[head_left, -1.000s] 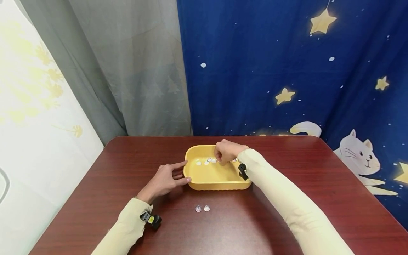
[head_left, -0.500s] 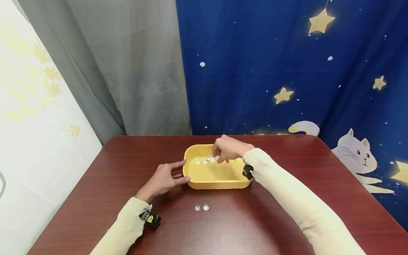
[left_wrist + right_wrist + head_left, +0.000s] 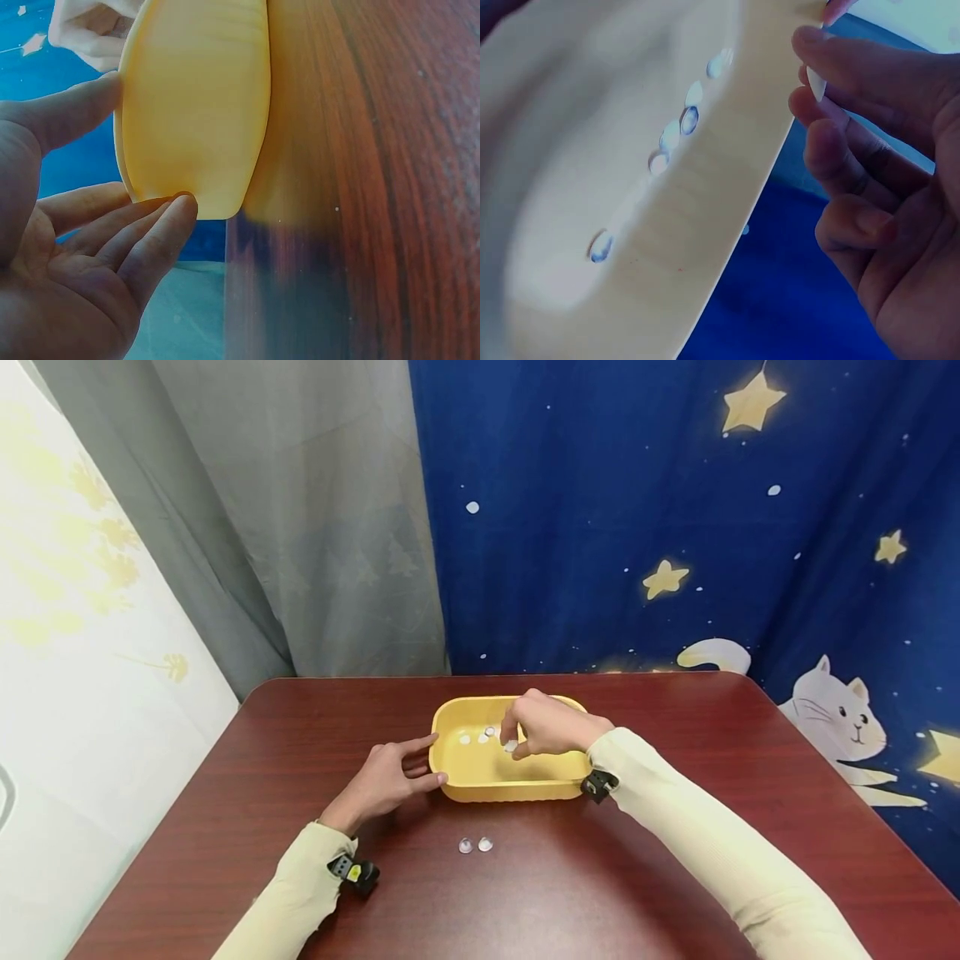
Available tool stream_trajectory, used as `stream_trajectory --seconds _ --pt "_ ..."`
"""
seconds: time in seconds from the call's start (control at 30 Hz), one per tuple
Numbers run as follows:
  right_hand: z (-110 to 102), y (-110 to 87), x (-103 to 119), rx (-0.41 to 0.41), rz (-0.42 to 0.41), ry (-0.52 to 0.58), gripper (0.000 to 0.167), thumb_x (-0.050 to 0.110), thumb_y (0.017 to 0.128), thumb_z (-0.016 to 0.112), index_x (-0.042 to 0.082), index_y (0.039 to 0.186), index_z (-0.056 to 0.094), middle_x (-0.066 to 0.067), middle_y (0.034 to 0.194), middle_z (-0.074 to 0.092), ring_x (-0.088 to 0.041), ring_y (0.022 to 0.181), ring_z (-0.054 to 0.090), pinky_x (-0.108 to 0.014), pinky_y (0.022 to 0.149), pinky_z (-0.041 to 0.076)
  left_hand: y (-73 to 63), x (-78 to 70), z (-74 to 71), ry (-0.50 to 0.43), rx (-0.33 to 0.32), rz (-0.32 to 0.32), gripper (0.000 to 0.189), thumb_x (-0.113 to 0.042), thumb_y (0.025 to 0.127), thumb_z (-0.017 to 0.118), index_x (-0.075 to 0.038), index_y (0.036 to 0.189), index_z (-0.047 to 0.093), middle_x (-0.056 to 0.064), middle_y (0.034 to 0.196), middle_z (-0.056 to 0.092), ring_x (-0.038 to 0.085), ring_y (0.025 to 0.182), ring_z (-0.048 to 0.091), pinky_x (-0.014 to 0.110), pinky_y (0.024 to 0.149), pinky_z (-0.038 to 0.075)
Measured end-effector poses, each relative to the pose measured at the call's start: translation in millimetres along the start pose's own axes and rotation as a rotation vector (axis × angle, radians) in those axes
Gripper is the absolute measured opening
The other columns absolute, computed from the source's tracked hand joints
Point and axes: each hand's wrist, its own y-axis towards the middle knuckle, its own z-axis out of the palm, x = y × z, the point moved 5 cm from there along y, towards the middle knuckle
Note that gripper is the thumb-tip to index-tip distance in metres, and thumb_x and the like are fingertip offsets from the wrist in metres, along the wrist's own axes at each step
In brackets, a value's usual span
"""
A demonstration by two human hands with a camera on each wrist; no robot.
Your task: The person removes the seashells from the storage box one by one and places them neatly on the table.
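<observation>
My right hand (image 3: 553,727) is over the yellow tray (image 3: 517,792), its thumb and fingertips pinching a small clear domed disc (image 3: 817,84). The right wrist view shows that disc nearly edge-on, above the tray's rim. Inside the tray several similar discs (image 3: 690,120) lie in a loose row along the floor near one wall. My left hand (image 3: 388,781) touches the tray's left end, with the thumb and index finger spread apart along the rim. From the left wrist, the other fingers (image 3: 161,232) stretch along the outside of the end wall.
Two more clear discs (image 3: 476,844) lie side by side on the dark red wooden table (image 3: 540,893), in front of the tray. Behind the table's far edge hang a grey curtain (image 3: 352,527) and a blue curtain (image 3: 555,527) with stars and a cat.
My right hand has drawn back from the tray's floor and shifted a little to the right, now with a disc between its fingertips. The left hand stays at the tray's end.
</observation>
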Motion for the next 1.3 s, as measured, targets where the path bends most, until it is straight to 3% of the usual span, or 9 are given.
stream_trajectory --seconds 0.23,0.7,1.07,1.3 --pt "-0.5 -13.9 8.5 -0.020 -0.032 0.021 0.017 0.011 0.076 0.086 0.014 0.091 0.079 0.005 0.088 0.075 0.000 0.061 0.056 -0.016 0.063 0.051 -0.4 0.4 -1.3 0.004 -0.003 0.015 0.073 -0.032 0.085 0.081 -0.009 0.148 0.051 0.016 0.148 0.055 0.024 0.122 0.067 0.037 0.097 0.058" --pt "6.4 -33.4 27.7 -0.099 -0.155 -0.011 0.018 0.012 0.073 0.088 0.017 0.088 0.079 0.004 0.079 0.067 -0.001 0.061 0.052 -0.013 0.059 0.045 -0.8 2.5 1.1 -0.013 0.001 0.021 0.073 -0.030 0.086 0.081 -0.009 0.148 0.050 0.016 0.150 0.053 0.024 0.122 0.067 0.037 0.097 0.058" --pt "19.4 -45.1 43.9 -0.059 -0.171 -0.028 0.016 0.014 0.074 0.085 0.023 0.086 0.078 0.008 0.077 0.066 -0.002 0.070 0.054 -0.018 0.067 0.049 -1.3 2.2 1.4 -0.017 0.001 0.024 0.072 -0.030 0.086 0.080 -0.008 0.148 0.050 0.016 0.149 0.054 0.024 0.122 0.067 0.036 0.097 0.058" --pt "29.3 -46.9 52.5 0.000 -0.128 -0.046 0.014 0.021 0.075 0.088 0.026 0.078 0.075 0.014 0.072 0.066 -0.004 0.072 0.059 -0.017 0.065 0.049 -0.5 1.6 1.7 -0.013 -0.005 0.026 0.072 -0.031 0.086 0.080 -0.008 0.148 0.051 0.016 0.149 0.055 0.025 0.122 0.067 0.036 0.097 0.059"
